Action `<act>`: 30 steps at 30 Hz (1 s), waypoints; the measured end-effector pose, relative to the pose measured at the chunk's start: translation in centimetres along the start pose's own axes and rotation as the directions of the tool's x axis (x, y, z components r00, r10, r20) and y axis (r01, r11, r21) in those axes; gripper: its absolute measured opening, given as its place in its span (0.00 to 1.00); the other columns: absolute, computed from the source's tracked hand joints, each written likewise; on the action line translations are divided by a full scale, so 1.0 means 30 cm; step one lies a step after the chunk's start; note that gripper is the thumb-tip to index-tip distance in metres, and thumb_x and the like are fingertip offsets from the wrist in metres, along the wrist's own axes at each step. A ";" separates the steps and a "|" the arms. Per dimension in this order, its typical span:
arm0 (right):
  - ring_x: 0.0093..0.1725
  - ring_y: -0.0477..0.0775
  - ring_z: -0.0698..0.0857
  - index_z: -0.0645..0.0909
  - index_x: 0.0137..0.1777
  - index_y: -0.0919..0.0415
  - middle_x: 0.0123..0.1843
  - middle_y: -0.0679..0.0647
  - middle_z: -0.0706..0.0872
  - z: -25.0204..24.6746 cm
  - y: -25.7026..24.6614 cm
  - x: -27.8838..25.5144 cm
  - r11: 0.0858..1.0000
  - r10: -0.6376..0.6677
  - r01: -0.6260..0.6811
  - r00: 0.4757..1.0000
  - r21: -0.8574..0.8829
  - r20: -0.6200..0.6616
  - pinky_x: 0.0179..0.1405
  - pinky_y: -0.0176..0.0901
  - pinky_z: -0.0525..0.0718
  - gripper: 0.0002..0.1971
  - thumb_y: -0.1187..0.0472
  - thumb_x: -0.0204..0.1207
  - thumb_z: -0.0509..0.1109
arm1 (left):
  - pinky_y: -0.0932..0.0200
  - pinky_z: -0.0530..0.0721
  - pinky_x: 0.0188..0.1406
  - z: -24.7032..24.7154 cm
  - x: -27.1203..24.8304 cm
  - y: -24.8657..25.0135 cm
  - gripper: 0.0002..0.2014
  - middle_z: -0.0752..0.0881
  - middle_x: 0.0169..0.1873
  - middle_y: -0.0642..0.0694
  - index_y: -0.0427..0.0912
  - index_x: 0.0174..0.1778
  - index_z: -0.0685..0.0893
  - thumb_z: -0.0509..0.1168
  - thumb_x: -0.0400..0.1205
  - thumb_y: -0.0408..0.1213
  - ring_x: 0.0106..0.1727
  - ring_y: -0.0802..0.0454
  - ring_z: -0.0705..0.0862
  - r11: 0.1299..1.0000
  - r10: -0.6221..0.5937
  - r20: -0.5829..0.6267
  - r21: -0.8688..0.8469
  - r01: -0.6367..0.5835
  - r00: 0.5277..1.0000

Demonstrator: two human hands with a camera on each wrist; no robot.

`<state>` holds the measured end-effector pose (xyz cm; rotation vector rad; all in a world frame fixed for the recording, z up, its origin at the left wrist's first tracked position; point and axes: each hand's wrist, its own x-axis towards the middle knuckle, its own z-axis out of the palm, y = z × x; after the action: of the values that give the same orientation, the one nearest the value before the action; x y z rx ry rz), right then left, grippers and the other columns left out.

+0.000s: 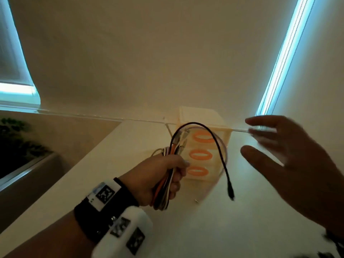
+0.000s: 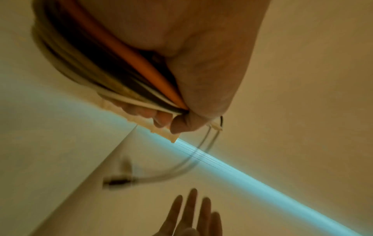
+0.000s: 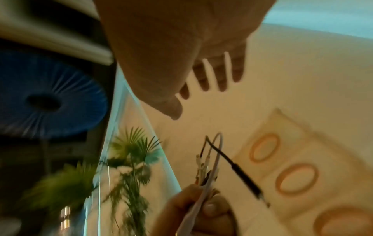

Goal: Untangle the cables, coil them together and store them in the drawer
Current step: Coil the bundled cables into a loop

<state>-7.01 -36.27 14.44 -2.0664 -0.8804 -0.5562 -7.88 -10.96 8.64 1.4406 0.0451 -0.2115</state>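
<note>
left hand [image 1: 160,175]: coiled cables [image 1: 165,185] are gripped in curled fingers above the table [image 1: 214,229] | drawer unit [image 1: 204,146]: seen just behind, drawers closed | black cable end [image 1: 230,192]: left dangling | right hand [image 1: 297,164]: held spread, nothing held

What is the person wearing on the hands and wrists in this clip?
Both hands are bare. The left wrist wears a black band carrying a white block with a black-and-white square code marker; a second white housing with more such markers sits further up the forearm. Of the right wrist only a dark edge shows.
</note>
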 end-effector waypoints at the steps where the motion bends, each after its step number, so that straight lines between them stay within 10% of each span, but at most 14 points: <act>1: 0.71 0.41 0.80 0.78 0.67 0.44 0.71 0.45 0.81 -0.002 -0.014 0.002 0.956 -0.210 0.201 0.977 -0.214 -0.022 0.69 0.33 0.78 0.26 0.37 0.71 0.72 | 0.61 0.65 0.24 0.000 0.003 -0.006 0.15 0.67 0.25 0.48 0.43 0.29 0.78 0.69 0.81 0.40 0.22 0.51 0.66 0.994 -0.092 0.034 -0.050 0.093 0.995; 5: 0.81 0.45 0.71 0.72 0.77 0.47 0.78 0.47 0.75 0.021 -0.041 0.032 0.796 -0.529 0.572 0.816 -0.197 0.233 0.76 0.41 0.73 0.27 0.49 0.78 0.74 | 0.61 0.62 0.24 0.027 0.003 -0.038 0.12 0.68 0.24 0.50 0.43 0.31 0.78 0.71 0.78 0.42 0.21 0.54 0.67 0.964 -0.232 0.245 -0.074 0.257 0.942; 9: 0.86 0.39 0.61 0.69 0.81 0.38 0.82 0.37 0.71 0.105 -0.035 0.087 0.867 -0.405 0.498 0.740 -0.031 0.537 0.81 0.56 0.69 0.33 0.35 0.76 0.71 | 0.58 0.68 0.28 0.044 0.006 -0.064 0.13 0.76 0.23 0.48 0.43 0.32 0.82 0.64 0.82 0.42 0.22 0.52 0.75 0.977 -0.145 0.452 -0.073 0.199 0.880; 15: 0.52 0.52 0.89 0.89 0.55 0.60 0.49 0.49 0.89 0.232 0.022 0.116 0.929 -0.335 0.227 0.851 0.292 0.405 0.49 0.51 0.87 0.30 0.32 0.77 0.66 | 0.58 0.80 0.31 0.029 -0.010 -0.079 0.07 0.85 0.25 0.48 0.41 0.34 0.87 0.73 0.72 0.41 0.24 0.52 0.85 0.989 -0.051 0.481 -0.097 0.111 0.875; 19: 0.37 0.50 0.86 0.86 0.40 0.64 0.35 0.52 0.87 0.326 0.014 0.100 0.909 -0.200 0.096 0.955 0.404 0.221 0.38 0.44 0.83 0.21 0.48 0.81 0.63 | 0.61 0.83 0.27 0.037 -0.036 -0.086 0.16 0.85 0.24 0.49 0.39 0.34 0.87 0.83 0.63 0.46 0.24 0.53 0.85 0.974 0.063 0.525 -0.216 0.062 0.849; 24: 0.33 0.63 0.80 0.80 0.35 0.70 0.32 0.64 0.80 0.329 -0.010 0.123 0.886 -0.169 0.058 0.964 0.459 0.204 0.34 0.56 0.80 0.21 0.52 0.81 0.63 | 0.48 0.80 0.46 0.072 -0.052 -0.048 0.16 0.84 0.28 0.46 0.32 0.46 0.86 0.68 0.83 0.45 0.39 0.43 0.88 0.961 0.164 0.623 -0.275 0.019 0.765; 30: 0.33 0.41 0.82 0.79 0.35 0.41 0.32 0.38 0.81 0.314 -0.026 0.142 0.914 -0.259 0.133 0.918 0.384 0.298 0.35 0.39 0.79 0.12 0.53 0.81 0.63 | 0.43 0.82 0.53 0.065 -0.042 -0.051 0.45 0.88 0.29 0.42 0.31 0.43 0.89 0.64 0.69 0.79 0.40 0.40 0.89 0.981 0.171 0.620 -0.180 -0.073 0.766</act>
<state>-4.03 -26.64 12.09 -1.7717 -1.3059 -0.1172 -9.58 -12.91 7.59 1.1571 -0.5818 -0.5693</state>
